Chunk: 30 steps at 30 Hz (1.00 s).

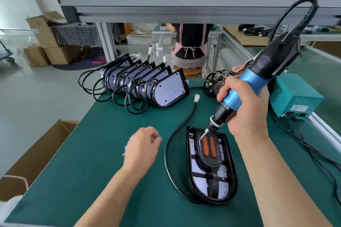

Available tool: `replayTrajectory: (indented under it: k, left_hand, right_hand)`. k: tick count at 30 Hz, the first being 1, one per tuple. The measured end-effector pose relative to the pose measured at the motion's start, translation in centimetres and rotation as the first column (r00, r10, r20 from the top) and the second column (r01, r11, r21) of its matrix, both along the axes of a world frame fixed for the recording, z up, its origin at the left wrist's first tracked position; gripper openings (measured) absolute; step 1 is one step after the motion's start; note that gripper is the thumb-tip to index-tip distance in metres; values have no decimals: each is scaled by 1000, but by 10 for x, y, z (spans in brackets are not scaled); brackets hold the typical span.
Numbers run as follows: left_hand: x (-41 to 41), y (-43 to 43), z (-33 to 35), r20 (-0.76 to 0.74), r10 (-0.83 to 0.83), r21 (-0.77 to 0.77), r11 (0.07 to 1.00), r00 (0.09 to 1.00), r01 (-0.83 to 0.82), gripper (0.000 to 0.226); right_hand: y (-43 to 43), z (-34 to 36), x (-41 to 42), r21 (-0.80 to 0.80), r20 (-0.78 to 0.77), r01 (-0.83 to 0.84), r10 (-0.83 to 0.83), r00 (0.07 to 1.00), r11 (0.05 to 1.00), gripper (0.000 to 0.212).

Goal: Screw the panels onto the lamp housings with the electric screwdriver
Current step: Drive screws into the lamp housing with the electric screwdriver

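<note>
The right hand (pixel 245 105) has its fingers wrapped around the electric screwdriver (pixel 245 86), bit tip down on the panel (pixel 210 150) inside the lamp housing (pixel 212 167) just below. The left hand (pixel 142 146), fingers loosely curled and seemingly empty, hovers beside it over the desk (pixel 92 153). Best to steady the housing and keep the bit upright.

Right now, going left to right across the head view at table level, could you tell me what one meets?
Cardboard box → left hand → lamp housing with the electric screwdriver tip on it → right hand → teal power supply.
</note>
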<state>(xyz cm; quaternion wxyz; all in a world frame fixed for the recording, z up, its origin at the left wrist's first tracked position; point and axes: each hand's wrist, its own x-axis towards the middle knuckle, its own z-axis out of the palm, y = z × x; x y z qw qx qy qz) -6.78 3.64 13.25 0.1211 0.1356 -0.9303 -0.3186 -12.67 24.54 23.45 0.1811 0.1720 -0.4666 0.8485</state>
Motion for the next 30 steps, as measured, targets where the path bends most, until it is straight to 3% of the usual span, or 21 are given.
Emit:
replayTrajectory:
  k: [2, 5, 12, 17, 20, 23, 26, 30]
  left_hand:
    - [-5, -23, 2, 134, -31, -169, 984, 990, 54, 3]
    - [-13, -36, 6, 323, -80, -306, 934, 943, 184, 15]
    - [-20, -30, 11, 420, -122, -379, 877, 899, 296, 23]
    - [-18, -23, 10, 392, -97, -419, 866, 915, 271, 4]
    - [-15, -20, 9, 213, -122, -214, 962, 969, 168, 6]
    - [-8, -8, 15, 68, -144, 225, 966, 987, 126, 15]
    - [0, 6, 23, -8, -147, 662, 741, 989, 115, 12]
    - [10, 23, 25, 5, -123, 830, 554, 992, 65, 11]
  right_hand:
    - [1, -5, 5, -28, 26, 27, -26, 999, 999, 17]
    - [2, -12, 9, -38, 59, 57, -54, 997, 998, 18]
    - [5, -17, 15, -35, 94, 80, -76, 993, 996, 16]
    - [7, -20, 18, -24, 122, 112, -108, 987, 993, 17]
    - [8, -22, 19, -38, 148, 122, -115, 982, 992, 21]
    - [8, -21, 21, -53, 161, 120, -110, 981, 991, 19]
    - [7, -20, 23, -87, 174, 118, -101, 980, 989, 18]
    - [8, -17, 26, -139, 184, 120, -94, 978, 983, 14]
